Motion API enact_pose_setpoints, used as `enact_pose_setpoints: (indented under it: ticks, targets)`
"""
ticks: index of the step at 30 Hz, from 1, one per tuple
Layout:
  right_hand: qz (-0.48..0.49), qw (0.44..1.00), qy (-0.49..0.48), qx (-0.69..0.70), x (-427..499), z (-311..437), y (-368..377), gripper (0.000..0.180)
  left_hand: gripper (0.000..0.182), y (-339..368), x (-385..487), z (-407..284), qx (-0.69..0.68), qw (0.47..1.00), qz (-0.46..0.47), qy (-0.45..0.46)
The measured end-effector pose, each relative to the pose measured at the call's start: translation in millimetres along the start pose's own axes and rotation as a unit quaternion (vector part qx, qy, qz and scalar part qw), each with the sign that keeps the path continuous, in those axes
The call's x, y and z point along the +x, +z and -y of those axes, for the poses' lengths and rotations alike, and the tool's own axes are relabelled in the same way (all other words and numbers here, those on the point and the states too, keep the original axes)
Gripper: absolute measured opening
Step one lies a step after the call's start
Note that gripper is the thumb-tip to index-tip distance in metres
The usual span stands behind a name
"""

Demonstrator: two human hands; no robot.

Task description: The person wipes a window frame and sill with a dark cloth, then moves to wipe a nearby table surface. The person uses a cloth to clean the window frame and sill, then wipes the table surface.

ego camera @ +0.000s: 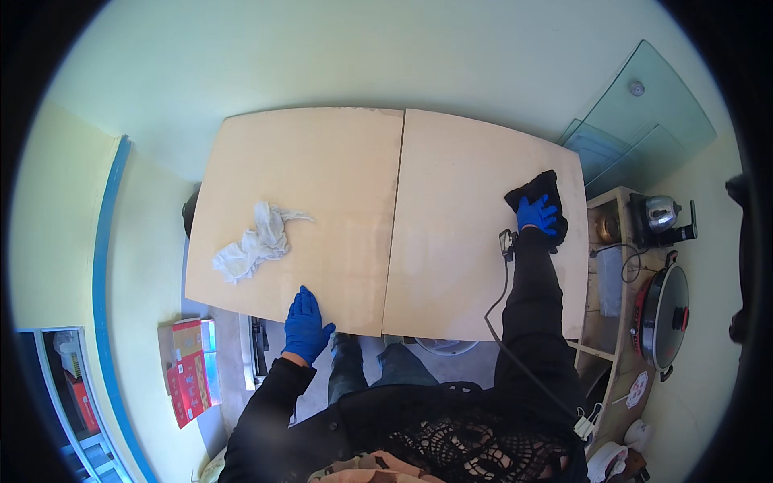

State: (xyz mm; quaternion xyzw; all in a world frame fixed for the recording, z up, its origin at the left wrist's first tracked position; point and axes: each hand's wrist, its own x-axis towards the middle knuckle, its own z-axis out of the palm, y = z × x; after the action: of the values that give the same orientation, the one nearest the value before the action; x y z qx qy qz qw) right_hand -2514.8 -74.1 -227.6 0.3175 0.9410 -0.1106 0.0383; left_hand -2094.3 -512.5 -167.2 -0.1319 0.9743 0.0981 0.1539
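My right hand [537, 214], in a blue glove, lies spread on a black cloth [546, 184] near the right edge of a pale wooden tabletop [344, 163]. The cloth is pressed against the wood under the palm. At the table's front edge on the left, my left hand [305, 326], also gloved in blue, rests with its fingertips on the wood and holds nothing. Beyond it a crumpled white cloth [259, 244] lies on the left panel. A dark seam divides the tabletop into two panels.
A cable with a small device [506, 244] hangs along my right arm. On the right, a wooden shelf [622, 356] carries a kettle [660, 213] and a lidded electric pan [667, 317]. Glass panels [652, 121] lean behind it. A red carton [188, 374] stands at left.
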Motion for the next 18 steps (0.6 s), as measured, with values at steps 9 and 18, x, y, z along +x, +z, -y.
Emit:
enact_pose_setpoints:
  ticks: [9, 18]
  targets:
    - [0.081, 0.900, -0.429, -0.019, -101, 186, 47, 0.079, 0.103, -4, 1, -3, 0.018, 1.000, 0.021, -0.001]
    - [0.052, 0.887, -0.453, -0.069, -76, 130, 26, 0.080, 0.101, -9, 2, -7, 0.038, 0.998, 0.040, -0.004]
